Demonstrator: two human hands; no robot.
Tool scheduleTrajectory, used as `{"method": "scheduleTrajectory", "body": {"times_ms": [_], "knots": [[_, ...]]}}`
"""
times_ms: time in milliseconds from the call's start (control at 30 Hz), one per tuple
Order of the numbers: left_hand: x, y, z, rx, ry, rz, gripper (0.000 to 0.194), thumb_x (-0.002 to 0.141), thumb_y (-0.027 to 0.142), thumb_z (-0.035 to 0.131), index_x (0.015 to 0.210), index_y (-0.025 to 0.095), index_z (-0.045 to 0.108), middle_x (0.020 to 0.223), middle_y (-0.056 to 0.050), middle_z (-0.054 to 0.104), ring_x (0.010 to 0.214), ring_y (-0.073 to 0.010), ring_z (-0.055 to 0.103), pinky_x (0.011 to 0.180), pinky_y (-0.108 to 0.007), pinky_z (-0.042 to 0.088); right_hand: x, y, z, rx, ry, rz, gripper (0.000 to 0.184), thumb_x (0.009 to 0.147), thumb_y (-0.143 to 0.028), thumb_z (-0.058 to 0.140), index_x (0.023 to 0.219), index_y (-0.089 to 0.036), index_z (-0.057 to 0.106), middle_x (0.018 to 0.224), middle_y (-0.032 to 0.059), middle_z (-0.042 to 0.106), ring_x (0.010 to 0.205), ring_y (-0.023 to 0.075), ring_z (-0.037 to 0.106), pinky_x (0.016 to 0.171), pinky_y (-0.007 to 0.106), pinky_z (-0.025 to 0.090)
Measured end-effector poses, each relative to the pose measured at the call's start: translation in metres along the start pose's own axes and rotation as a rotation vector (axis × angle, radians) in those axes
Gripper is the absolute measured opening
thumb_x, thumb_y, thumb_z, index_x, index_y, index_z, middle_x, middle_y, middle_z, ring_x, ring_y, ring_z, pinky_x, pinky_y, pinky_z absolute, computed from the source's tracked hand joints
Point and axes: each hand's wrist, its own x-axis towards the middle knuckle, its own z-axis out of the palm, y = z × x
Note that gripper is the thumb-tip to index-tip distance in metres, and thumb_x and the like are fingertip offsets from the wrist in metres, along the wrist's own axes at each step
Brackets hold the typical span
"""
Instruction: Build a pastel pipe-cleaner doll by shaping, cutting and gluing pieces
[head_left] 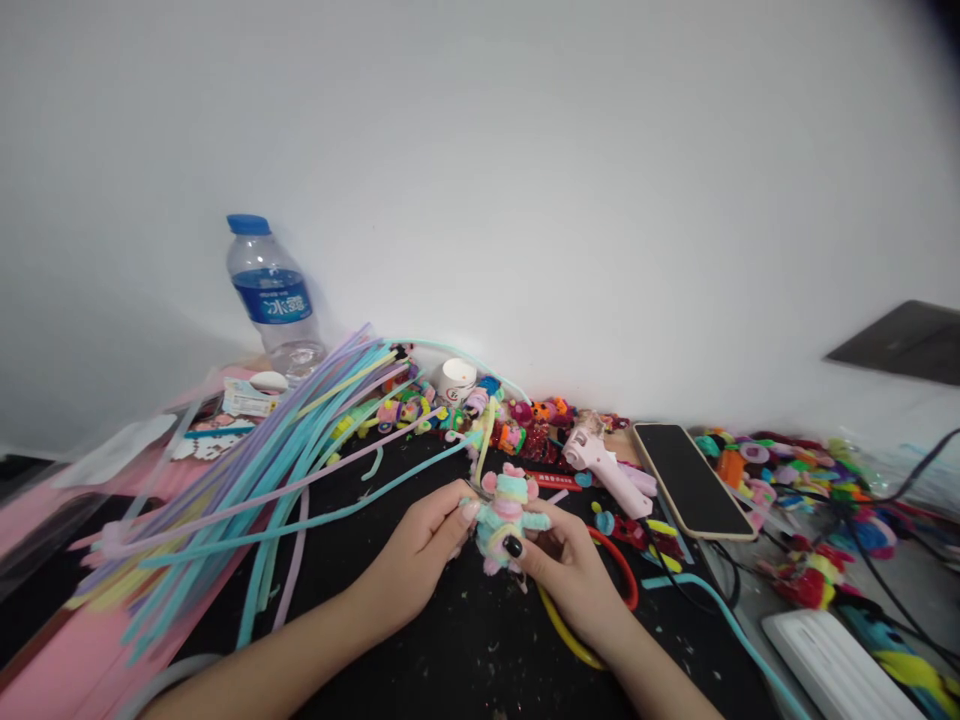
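A small fuzzy pipe-cleaner doll [501, 522] in pastel blue, pink and yellow, with round pink ears, is held upright between both hands over the black work surface. My left hand [429, 535] is closed, pinching the doll's arm at its left side. A dark thin tip shows beside those fingers, too small to name. On the other side, my right hand [574, 575] grips the doll's body, its dark-nailed thumb pressed on the lower front and its fingers partly hidden behind. A red and a yellow pipe cleaner [566, 640] curve beneath the right hand.
Long pastel pipe cleaners [292, 480] lie bundled at left, near a water bottle [271, 295]. Along the wall are finished fuzzy figures [409, 408], a white cup [456, 380], a pink glue gun [609, 470] and a phone [694, 480]. Cables and a white box [836, 665] are at right.
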Motion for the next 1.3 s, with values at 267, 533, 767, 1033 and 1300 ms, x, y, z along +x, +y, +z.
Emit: {"method": "scheduleTrajectory", "body": {"times_ms": [267, 533, 767, 1033, 1300], "knots": [[0.001, -0.009, 0.000, -0.193, -0.063, -0.081, 0.022, 0.083, 0.035, 0.051, 0.098, 0.021, 0.045, 0.068, 0.004, 0.048, 0.060, -0.0104, 0.044, 0.056, -0.022, 0.035, 0.006, -0.007, 0.001, 0.039, -0.057, -0.017, 0.015, 0.071, -0.025, 0.069, 0.085, -0.021, 0.064, 0.079, 0.0015, 0.066, 0.069, 0.0171, 0.059, 0.065, 0.027, 0.046], [0.006, -0.013, 0.001, -0.320, -0.096, -0.087, 0.027, 0.074, 0.022, 0.065, 0.097, 0.016, 0.052, 0.088, -0.004, 0.060, 0.083, -0.0161, 0.056, 0.073, -0.027, 0.042, 0.009, -0.001, 0.002, 0.087, -0.058, -0.001, 0.025, 0.069, -0.022, 0.070, 0.092, -0.024, 0.060, 0.082, -0.0005, 0.065, 0.072, 0.0169, 0.059, 0.067, 0.027, 0.045], [0.013, -0.014, -0.005, -0.306, -0.024, -0.064, 0.027, 0.073, 0.019, 0.064, 0.097, 0.016, 0.053, 0.095, -0.005, 0.062, 0.092, -0.0184, 0.058, 0.084, -0.031, 0.043, 0.009, 0.003, -0.002, 0.020, 0.030, -0.075, 0.021, 0.072, -0.024, 0.067, 0.089, -0.021, 0.055, 0.066, -0.0044, 0.054, 0.059, 0.0099, 0.051, 0.055, 0.020, 0.040], [0.022, -0.018, -0.025, -0.018, 0.233, -0.024, 0.038, 0.071, 0.020, 0.062, 0.104, 0.022, 0.044, 0.112, -0.006, 0.054, 0.090, -0.0165, 0.059, 0.083, -0.033, 0.049, 0.008, 0.003, -0.006, -0.123, 0.174, -0.095, 0.017, 0.088, -0.034, 0.045, 0.098, -0.021, 0.050, 0.062, -0.0038, 0.051, 0.048, 0.0079, 0.037, 0.041, 0.019, 0.027], [0.022, -0.020, -0.035, 0.557, 0.305, 0.022, 0.041, 0.072, 0.029, 0.058, 0.110, 0.025, 0.047, 0.112, -0.005, 0.056, 0.100, -0.0257, 0.054, 0.082, -0.041, 0.045, 0.008, 0.004, -0.006, -0.132, 0.182, -0.120, 0.019, 0.090, -0.036, 0.040, 0.095, -0.021, 0.051, 0.061, -0.0031, 0.052, 0.046, 0.0082, 0.035, 0.038, 0.020, 0.024]]}}
